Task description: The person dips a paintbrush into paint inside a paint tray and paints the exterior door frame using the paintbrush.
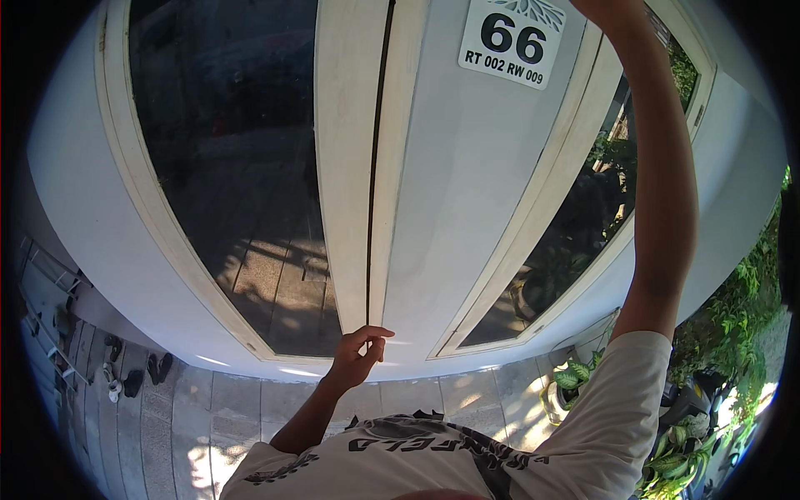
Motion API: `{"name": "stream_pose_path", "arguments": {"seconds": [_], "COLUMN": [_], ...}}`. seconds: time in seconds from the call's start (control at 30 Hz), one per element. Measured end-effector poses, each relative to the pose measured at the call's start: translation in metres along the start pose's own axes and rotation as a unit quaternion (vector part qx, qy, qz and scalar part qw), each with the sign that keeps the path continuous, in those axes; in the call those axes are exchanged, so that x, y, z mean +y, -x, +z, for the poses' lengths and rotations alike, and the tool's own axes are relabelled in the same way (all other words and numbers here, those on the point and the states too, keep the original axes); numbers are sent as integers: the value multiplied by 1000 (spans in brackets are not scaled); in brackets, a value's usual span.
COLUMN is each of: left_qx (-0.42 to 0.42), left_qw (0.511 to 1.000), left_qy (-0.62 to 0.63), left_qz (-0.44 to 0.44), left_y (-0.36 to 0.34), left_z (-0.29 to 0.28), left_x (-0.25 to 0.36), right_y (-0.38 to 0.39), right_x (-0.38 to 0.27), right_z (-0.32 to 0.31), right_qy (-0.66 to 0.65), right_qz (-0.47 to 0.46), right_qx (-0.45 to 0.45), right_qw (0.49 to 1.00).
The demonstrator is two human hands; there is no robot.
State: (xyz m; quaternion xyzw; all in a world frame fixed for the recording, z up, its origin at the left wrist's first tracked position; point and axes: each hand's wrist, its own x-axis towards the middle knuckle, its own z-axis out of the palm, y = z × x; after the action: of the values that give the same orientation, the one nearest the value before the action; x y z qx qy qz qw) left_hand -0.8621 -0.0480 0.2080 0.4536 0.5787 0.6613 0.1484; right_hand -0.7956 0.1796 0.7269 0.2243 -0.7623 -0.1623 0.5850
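Note:
My left hand [360, 360] is low in front of a white wall, just below a narrow dark vertical gap [380, 125] between cream frame posts. Its fingers are loosely bent and a little apart, and nothing shows in them. My right arm [664, 183] reaches far up past a glass window pane [575, 217]. Only part of my right hand [608, 12] shows at the top edge; its fingers are cut off, so what they touch is hidden. Near it on the wall is a white plaque [510, 42] with dark print and a leaf pattern.
A large dark glass pane [242, 167] in a cream frame [150, 167] stands to the left. Several shoes [132, 383] and a metal rack [50, 283] are on the paved floor [242, 408] at the far left. Potted plants [575, 375] and green bushes [717, 325] line the right.

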Motion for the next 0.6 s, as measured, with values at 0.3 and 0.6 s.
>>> {"name": "stream_pose_path", "arguments": {"seconds": [0.3,0.6], "left_qx": [24,27], "left_qw": [1000,999], "left_qy": [9,15], "left_qz": [-17,-18], "left_y": [2,1], "left_z": [9,15], "left_x": [-2,-3], "right_y": [102,25], "right_x": [-56,-7], "right_z": [43,13], "right_qy": [-116,-98], "right_qz": [-23,170], "right_qx": [-71,-32], "right_qw": [990,980]}}
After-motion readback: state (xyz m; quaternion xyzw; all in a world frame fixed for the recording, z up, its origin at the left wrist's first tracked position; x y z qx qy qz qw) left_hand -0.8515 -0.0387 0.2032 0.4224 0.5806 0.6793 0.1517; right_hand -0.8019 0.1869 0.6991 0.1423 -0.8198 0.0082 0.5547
